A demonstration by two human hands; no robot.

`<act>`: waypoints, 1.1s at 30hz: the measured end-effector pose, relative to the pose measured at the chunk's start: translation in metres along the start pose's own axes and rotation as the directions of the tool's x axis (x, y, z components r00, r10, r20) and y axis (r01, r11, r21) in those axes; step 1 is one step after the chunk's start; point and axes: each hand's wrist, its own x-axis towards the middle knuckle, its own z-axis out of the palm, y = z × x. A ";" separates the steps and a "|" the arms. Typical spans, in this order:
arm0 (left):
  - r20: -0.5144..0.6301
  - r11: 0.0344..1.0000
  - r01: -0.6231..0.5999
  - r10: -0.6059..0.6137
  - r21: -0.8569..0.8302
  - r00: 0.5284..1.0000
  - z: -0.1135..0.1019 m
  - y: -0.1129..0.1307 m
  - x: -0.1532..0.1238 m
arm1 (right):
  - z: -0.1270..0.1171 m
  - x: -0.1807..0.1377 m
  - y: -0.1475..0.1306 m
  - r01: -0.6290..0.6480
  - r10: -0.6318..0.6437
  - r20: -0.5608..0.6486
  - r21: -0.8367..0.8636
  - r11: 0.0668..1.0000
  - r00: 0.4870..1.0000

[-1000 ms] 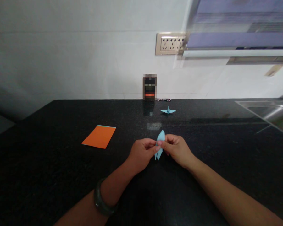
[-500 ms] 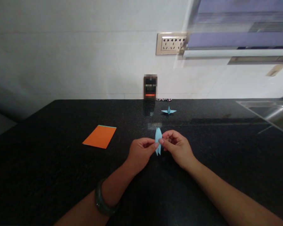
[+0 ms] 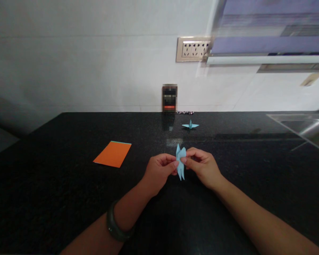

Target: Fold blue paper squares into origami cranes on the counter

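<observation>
A light-blue piece of folded origami paper (image 3: 180,166) is held upright between both hands above the dark counter. Two narrow points hang from its lower end, and its upper end is split into two parts. My left hand (image 3: 159,173) pinches its left edge between thumb and fingers. On the right edge, my right hand (image 3: 202,166) grips it the same way, thumb in front. Some fingertips are hidden behind the paper. Farther back stands a finished blue paper crane (image 3: 190,125) with its wings spread.
Orange paper sheets (image 3: 113,154), with a green edge showing underneath, lie on the black counter (image 3: 69,198) at left. A blurred-out phone-like object (image 3: 169,99) leans on the wall beside a beaded strand (image 3: 185,112). A metal sink (image 3: 312,129) is at far right.
The folded paper's upper parts have spread apart, the right one tilting rightward. Its lower points sit slightly lower, and my right hand has shifted a little to the right.
</observation>
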 end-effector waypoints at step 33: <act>0.133 0.942 0.222 -0.193 -0.252 0.972 -0.003 0.001 0.001 | -0.021 0.003 -0.014 0.525 -0.346 0.426 -0.439 0.729 0.836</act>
